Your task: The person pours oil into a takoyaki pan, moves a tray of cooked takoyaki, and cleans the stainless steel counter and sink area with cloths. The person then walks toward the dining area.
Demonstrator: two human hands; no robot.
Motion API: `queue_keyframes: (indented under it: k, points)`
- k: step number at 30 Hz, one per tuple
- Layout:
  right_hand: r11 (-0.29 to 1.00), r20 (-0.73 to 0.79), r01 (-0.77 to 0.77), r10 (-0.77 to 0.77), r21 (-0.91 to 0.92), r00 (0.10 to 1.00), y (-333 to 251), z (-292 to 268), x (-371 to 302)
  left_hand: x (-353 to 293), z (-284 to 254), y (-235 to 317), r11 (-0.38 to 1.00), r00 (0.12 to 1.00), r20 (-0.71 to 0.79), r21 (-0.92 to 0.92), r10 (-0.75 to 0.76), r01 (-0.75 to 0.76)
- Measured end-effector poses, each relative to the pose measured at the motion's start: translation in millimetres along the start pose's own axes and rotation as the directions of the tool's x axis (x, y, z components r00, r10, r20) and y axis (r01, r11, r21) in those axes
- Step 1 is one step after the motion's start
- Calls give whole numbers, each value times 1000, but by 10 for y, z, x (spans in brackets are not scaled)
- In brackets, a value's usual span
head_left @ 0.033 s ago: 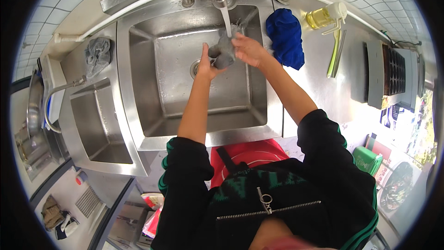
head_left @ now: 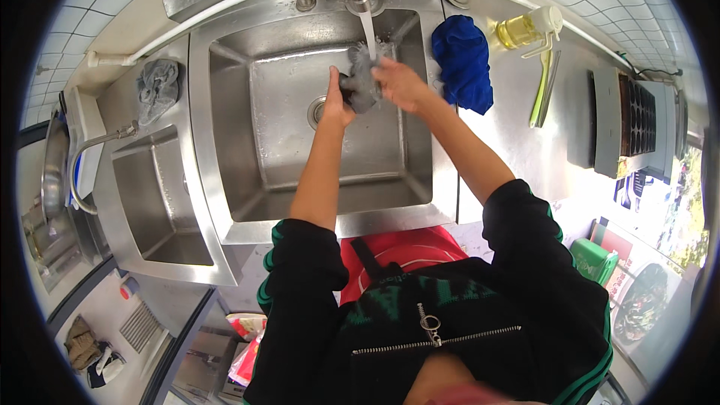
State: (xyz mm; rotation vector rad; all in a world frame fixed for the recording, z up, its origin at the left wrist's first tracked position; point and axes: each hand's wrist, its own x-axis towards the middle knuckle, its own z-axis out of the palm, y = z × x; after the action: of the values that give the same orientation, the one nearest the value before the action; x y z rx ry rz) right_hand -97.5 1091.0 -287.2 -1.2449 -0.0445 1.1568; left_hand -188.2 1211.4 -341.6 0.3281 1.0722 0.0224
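Observation:
Under the running tap (head_left: pixel 358 1), a wet grey cloth-like thing (head_left: pixel 365 82) hangs between my hands above the sink basin (head_left: pixel 292 146). Motion and splashing water blur its shape. My left hand (head_left: pixel 337 103) grips its left side, thumb pointing up, with a darker patch against the palm. At its right edge is my right hand (head_left: pixel 405 86), its fingers bent toward the grey thing and smeared by movement. Water from the spout runs down onto the grey thing between the hands.
A blue cloth (head_left: pixel 463 64) lies on the counter right of the sink. Beyond it are an oil bottle (head_left: pixel 529 27), a green-handled utensil (head_left: pixel 541 90) and a dark-celled appliance (head_left: pixel 637 116). To the left are a crumpled plastic bag (head_left: pixel 157 90) and a smaller sink (head_left: pixel 161 195).
My right hand has shifted slightly and its fingers look more curled. The grey thing has changed shape between my hands, bunching nearer the water stream.

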Motion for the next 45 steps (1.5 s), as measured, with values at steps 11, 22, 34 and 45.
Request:
queue_keyframes:
  k: [11, 22, 34, 45]
  points:
    - [527, -336, 49, -608, -848, 720, 276, 531, 496, 631, -121, -364, 956, 919, 389, -288, 56, 64]
    - [616, -467, -94, -480, -782, 742, 746, 416, 615, 407, -296, -229, 928, 968, 245, -345, -59, 144]
    - [929, -116, 70, -30, 363, 993, 443, 312, 354, 222, -129, 200, 936, 956, 169, -300, 240, -182]
    - [947, -447, 154, -271, -282, 853, 431, 170, 825, 130, -198, -315, 971, 918, 317, -35, 236, -237]
